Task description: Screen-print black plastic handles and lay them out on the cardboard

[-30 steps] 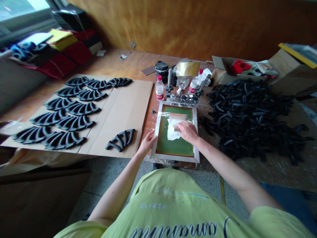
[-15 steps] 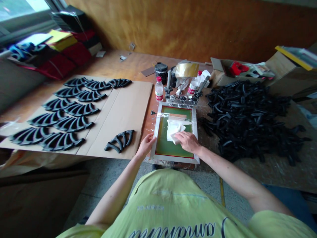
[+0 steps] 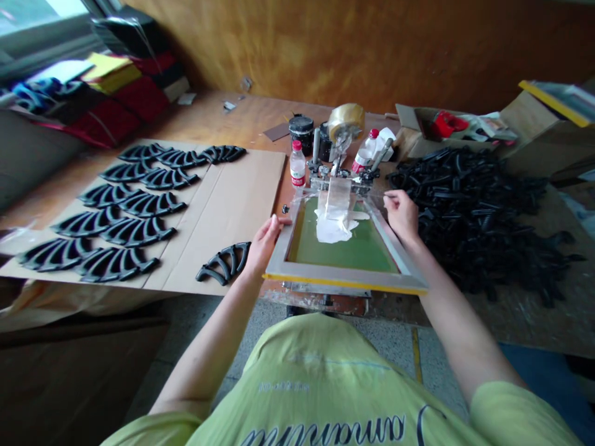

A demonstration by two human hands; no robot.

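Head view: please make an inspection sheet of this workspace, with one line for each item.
Surface: wooden table, with a cardboard sheet on it.
Job's things: screen frame, tilted up at the near edge, with white paste on its green mesh; clear film near the hinge clamps; black plastic pieces in rows on the cardboard and in a heap.
Clutter: bottle, black tin, tape roll, open box.
Grippers: left hand on the frame's edge; right hand, fingers apparently pinching the film.
Cables: nothing seen.
Surroundings: window, brown wall, red and yellow stacks.
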